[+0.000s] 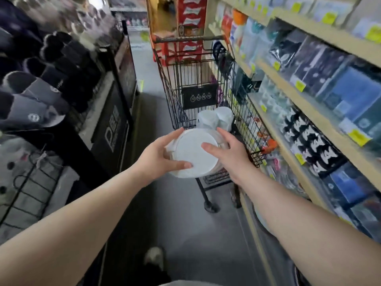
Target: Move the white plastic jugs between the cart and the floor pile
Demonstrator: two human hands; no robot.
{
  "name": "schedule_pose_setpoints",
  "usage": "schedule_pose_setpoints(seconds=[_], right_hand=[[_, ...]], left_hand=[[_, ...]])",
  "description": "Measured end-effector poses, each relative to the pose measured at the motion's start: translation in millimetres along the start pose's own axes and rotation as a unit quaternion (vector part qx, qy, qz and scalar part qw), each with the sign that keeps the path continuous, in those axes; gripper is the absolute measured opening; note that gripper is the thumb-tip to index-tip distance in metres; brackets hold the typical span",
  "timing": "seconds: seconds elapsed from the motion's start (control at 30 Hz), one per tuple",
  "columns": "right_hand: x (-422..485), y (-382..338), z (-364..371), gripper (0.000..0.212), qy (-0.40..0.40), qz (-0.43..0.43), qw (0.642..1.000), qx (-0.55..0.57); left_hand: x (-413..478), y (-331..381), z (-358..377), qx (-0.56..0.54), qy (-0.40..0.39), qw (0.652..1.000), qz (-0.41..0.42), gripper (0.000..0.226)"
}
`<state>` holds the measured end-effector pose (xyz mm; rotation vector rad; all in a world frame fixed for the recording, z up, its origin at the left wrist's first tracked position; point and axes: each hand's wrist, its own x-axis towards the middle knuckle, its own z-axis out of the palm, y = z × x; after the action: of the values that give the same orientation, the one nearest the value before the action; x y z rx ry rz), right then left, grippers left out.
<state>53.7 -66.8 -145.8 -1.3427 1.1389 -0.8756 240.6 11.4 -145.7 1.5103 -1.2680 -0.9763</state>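
Note:
A round white container [192, 154] with a flat white lid faces me, held between both hands over the near end of a black wire shopping cart [245, 120]. My left hand [162, 153] grips its left side, thumb across the lower rim. My right hand [226, 151] holds the right side, thumb lying on the lid. Two more white containers [214, 119] lie inside the cart just beyond.
Shelves of packaged goods [321, 96] with yellow price tags run along the right. A rack of dark slippers [41, 87] and a black display stand [115, 129] line the left. Red boxes [191, 15] stand beyond the cart. Grey aisle floor [177, 223] lies below.

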Motion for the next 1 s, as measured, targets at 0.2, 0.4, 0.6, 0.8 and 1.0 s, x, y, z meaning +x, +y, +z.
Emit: schedule_pose_setpoints(seconds=[0.2,0.4,0.6,0.8,1.0], right_hand=[[119.3,-3.6,49.9,0.079,0.032,0.013,0.999,0.006],[214.9,-13.0,77.7,0.075,0.11,0.038,0.993,0.03],[290.5,-3.5,64.5,0.077,0.172,0.076,0.982,0.027],[379.0,19.4,41.0,0.076,0.22,0.122,0.967,0.037],[444.8,33.6,35.5,0.078,0.241,0.194,0.95,0.041]], left_hand=[[120.8,-25.2,-60.3,0.038,-0.017,0.999,0.003,0.086],[245.5,-31.9,-104.3,0.073,-0.099,0.992,0.015,0.082],[346.7,-40.8,-95.1,0.085,-0.177,0.98,0.014,0.083],[457.3,-59.5,-67.0,0.128,-0.242,0.962,0.002,0.087],[546.1,-79.1,-57.3,0.202,-0.335,0.92,-0.022,0.102]])
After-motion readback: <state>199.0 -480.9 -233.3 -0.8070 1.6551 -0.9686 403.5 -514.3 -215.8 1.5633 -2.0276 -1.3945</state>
